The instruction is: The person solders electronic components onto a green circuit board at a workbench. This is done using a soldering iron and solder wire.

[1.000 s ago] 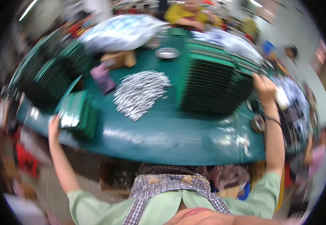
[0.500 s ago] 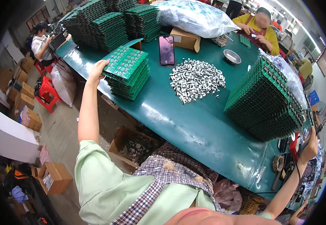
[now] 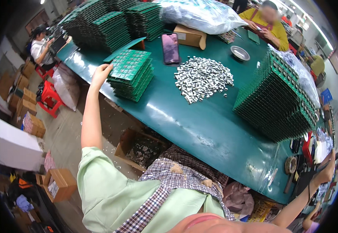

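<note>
My left hand [image 3: 102, 74] is at the left edge of a small stack of green circuit boards [image 3: 132, 79]. Its fingers pinch the edge of the top board [image 3: 128, 64]. Far to the right, my right hand [image 3: 325, 171] is beside the table's right end, its fingers closed around something dark that I cannot make out. A dark cord runs by that wrist. The nearest things to it are a red-handled tool [image 3: 307, 149] and a brown roll [image 3: 291, 165]. A tall stack of green boards [image 3: 273, 101] stands just beyond.
A heap of small metal-cased parts [image 3: 204, 79] lies mid-table. Behind it are a phone [image 3: 170, 48], a cardboard box [image 3: 190, 37], a metal dish [image 3: 240, 53] and a filled plastic bag [image 3: 204, 15]. More board stacks [image 3: 110, 31] stand back left. A co-worker [image 3: 268, 23] sits across.
My right hand has moved down and outward, away from the tall board stack. My left hand stays at the small stack. The view has shifted slightly.
</note>
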Motion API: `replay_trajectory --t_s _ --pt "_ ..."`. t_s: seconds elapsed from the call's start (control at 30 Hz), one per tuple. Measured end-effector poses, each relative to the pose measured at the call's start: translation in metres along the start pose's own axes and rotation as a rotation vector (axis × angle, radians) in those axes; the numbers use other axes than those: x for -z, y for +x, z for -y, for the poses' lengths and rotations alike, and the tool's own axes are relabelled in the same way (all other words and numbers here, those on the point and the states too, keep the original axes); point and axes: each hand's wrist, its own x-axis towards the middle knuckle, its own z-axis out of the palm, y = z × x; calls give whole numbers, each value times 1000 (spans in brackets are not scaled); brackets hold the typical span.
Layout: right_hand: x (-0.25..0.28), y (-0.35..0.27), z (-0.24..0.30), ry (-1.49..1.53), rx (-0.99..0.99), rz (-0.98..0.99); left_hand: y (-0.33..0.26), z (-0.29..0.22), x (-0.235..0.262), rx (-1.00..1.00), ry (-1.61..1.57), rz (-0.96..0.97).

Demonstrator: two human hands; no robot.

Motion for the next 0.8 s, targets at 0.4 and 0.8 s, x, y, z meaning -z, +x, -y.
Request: replay_trajectory --t_s 0.4,0.8 --pt "129 -60 146 997 -253 346 -74 -36 17 -143 506 -602" --pt "97 -133 279 1325 -426 387 -265 -224 -144 -790 -304 451"
